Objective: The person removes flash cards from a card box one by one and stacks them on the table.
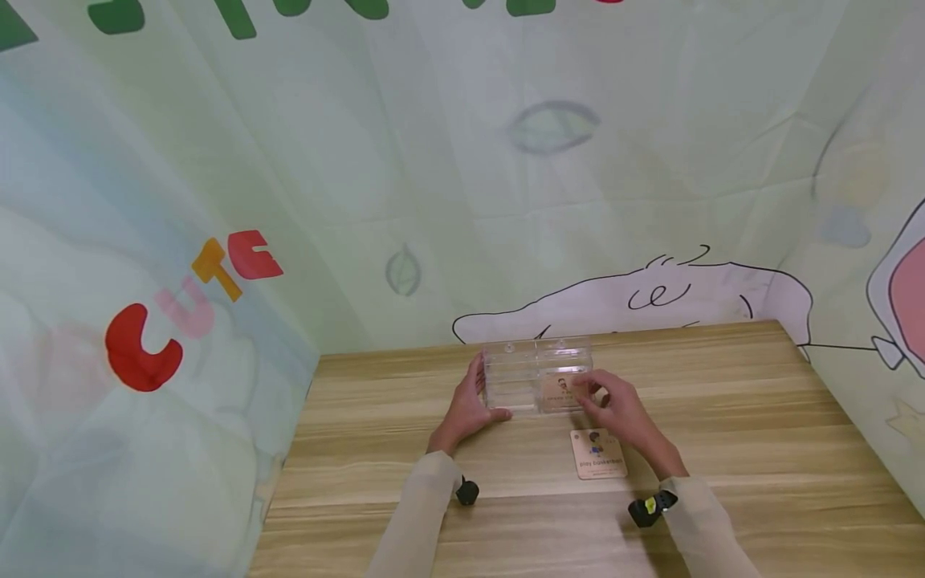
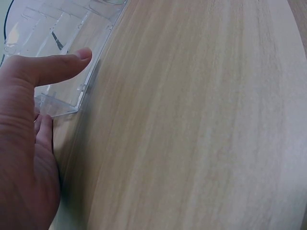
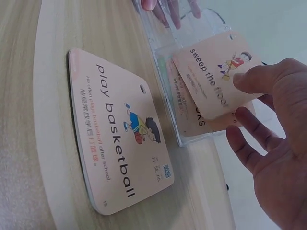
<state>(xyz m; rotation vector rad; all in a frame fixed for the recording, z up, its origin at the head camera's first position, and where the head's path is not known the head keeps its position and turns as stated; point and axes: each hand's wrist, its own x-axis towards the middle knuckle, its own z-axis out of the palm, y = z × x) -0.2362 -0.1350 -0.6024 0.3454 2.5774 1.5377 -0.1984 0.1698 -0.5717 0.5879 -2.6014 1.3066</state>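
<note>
A clear plastic card holder [image 1: 511, 393] with several slots stands on the wooden table. My left hand [image 1: 466, 411] grips its left end, thumb [image 2: 72, 64] across the front and fingers round the side. At the right slots, my right hand [image 1: 617, 408] pinches a pink "sweep the floor" flashcard [image 3: 211, 72] by its edge. That card is tilted over the holder's front compartment and overlaps another card [image 3: 192, 122] inside, whose printing is mostly covered. Just in front of the holder a "play basketball" flashcard [image 1: 598, 454] lies face up; in the right wrist view it looks thick.
The wood-grain table [image 1: 361, 449] ends at the back against a printed cloth backdrop [image 1: 433, 185], close behind the holder. More printed cloth [image 1: 108, 449] hangs along the left side. A small black camera sits on each wrist.
</note>
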